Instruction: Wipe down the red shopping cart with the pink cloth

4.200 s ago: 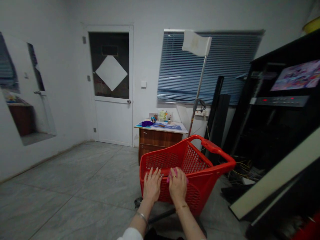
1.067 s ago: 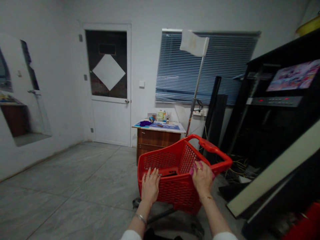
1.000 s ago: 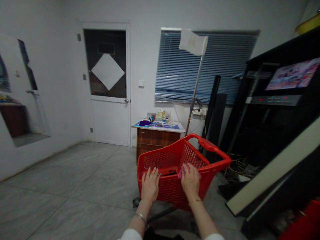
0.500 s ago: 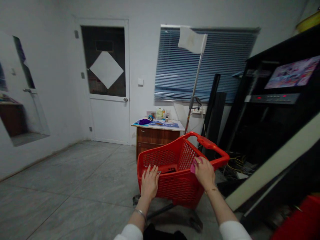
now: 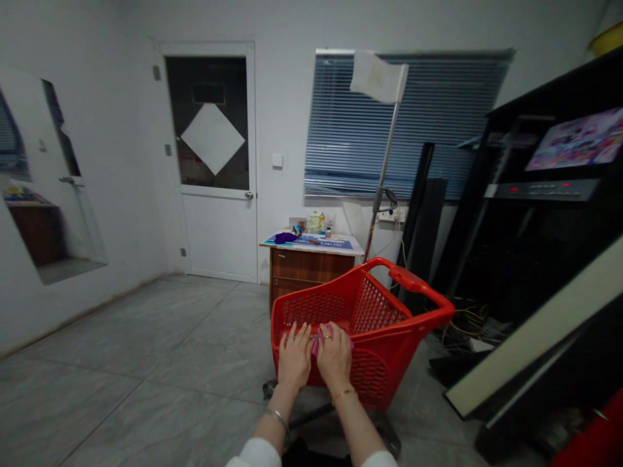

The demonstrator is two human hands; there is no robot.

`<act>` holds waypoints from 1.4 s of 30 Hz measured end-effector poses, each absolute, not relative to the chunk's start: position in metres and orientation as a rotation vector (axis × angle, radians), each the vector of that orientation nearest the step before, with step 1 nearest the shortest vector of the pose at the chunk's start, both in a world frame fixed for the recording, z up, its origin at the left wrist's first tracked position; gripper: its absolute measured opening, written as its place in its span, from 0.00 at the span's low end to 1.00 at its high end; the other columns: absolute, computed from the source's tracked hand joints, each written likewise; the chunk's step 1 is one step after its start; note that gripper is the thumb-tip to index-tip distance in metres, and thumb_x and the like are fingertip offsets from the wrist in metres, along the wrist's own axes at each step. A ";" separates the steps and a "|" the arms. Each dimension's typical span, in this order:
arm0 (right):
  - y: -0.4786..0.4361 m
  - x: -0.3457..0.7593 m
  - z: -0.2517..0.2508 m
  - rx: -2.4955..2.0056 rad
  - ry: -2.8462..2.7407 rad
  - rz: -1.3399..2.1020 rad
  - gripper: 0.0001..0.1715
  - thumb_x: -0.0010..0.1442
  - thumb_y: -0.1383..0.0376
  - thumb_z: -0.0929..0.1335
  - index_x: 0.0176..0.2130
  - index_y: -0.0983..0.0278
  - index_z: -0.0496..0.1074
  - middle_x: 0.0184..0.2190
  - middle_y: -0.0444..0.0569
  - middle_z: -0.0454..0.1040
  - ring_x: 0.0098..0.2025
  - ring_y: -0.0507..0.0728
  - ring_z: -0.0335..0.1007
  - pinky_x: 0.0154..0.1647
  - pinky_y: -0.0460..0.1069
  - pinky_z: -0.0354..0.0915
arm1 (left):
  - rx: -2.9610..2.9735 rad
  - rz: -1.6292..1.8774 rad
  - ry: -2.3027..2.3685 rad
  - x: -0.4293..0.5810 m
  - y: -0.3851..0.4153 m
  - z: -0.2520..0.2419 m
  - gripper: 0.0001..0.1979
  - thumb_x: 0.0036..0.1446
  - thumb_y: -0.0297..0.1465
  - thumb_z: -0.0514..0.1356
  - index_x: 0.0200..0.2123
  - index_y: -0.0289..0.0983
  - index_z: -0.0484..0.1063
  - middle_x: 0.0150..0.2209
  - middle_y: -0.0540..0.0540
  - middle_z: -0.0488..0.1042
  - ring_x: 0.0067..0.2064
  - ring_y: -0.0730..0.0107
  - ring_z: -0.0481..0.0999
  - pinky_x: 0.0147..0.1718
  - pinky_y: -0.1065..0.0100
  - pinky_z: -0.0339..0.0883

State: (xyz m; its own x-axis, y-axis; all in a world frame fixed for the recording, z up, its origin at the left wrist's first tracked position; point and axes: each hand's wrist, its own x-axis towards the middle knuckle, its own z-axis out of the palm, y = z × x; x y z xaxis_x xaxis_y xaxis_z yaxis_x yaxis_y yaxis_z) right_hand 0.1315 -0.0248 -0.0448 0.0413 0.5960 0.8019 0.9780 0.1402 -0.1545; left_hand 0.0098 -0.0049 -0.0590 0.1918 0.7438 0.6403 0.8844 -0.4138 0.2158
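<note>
A red plastic shopping cart (image 5: 389, 376) stands in front of me with its handle to the right. On its near rim lies my left hand (image 5: 294, 357), fingers hooked over the edge and thumb partly hidden. My right hand (image 5: 335, 357) is close beside it, closed around a pink cloth (image 5: 317, 338) that is pressed against the same rim. Most of the cloth is covered by the fingers. Both hands hide part of the basket's inside.
Behind the cart is a wooden cabinet (image 5: 311, 264) with a purple cloth (image 5: 285, 238) and small bottles on top. A flag on a pole (image 5: 388, 155) rises beside it. Dark panels and a pale board (image 5: 535, 337) lean at right. A white door (image 5: 221, 230) is at back left.
My right hand has slid left along the near rim with the pink cloth, from near the handle end to beside my left hand. My left hand stays on the rim.
</note>
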 end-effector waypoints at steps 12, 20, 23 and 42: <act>-0.038 0.312 0.017 -1.757 -1.494 -0.922 0.18 0.64 0.61 0.63 0.49 0.65 0.74 0.48 0.56 0.71 0.48 0.60 0.64 0.52 0.54 0.59 | -2.255 -1.062 -1.580 0.015 -0.008 -0.056 0.21 0.68 0.35 0.47 0.61 0.47 0.65 0.62 0.50 0.68 0.66 0.59 0.61 0.60 0.52 0.57; -0.026 0.165 -0.035 -1.620 -1.573 -0.711 0.19 0.65 0.66 0.60 0.52 0.63 0.72 0.52 0.57 0.70 0.53 0.62 0.61 0.57 0.58 0.56 | -2.263 -1.022 -1.523 0.010 -0.007 -0.057 0.22 0.68 0.34 0.47 0.62 0.43 0.64 0.63 0.49 0.67 0.67 0.57 0.59 0.64 0.49 0.51; -0.026 0.141 -0.043 -1.554 -1.659 -0.639 0.20 0.65 0.66 0.61 0.54 0.61 0.70 0.53 0.56 0.70 0.55 0.62 0.61 0.58 0.58 0.56 | -2.267 -0.997 -1.530 0.007 -0.007 -0.057 0.22 0.68 0.34 0.46 0.63 0.42 0.63 0.63 0.49 0.67 0.66 0.58 0.60 0.63 0.51 0.53; -0.032 0.195 -0.023 -1.652 -1.547 -0.743 0.18 0.66 0.64 0.61 0.51 0.64 0.72 0.51 0.56 0.71 0.53 0.60 0.62 0.57 0.56 0.56 | -2.231 -1.006 -1.575 0.012 -0.008 -0.059 0.22 0.68 0.34 0.47 0.63 0.45 0.62 0.63 0.50 0.67 0.65 0.59 0.61 0.61 0.52 0.57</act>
State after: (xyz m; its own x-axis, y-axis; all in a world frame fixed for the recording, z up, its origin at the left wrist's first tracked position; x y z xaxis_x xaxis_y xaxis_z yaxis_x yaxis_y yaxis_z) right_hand 0.1951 -0.0325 -0.0231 0.1044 0.5619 0.8206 0.9918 0.0026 -0.1280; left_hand 0.0125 -0.0084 -0.0587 0.1863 0.7397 0.6467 0.8978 -0.3956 0.1938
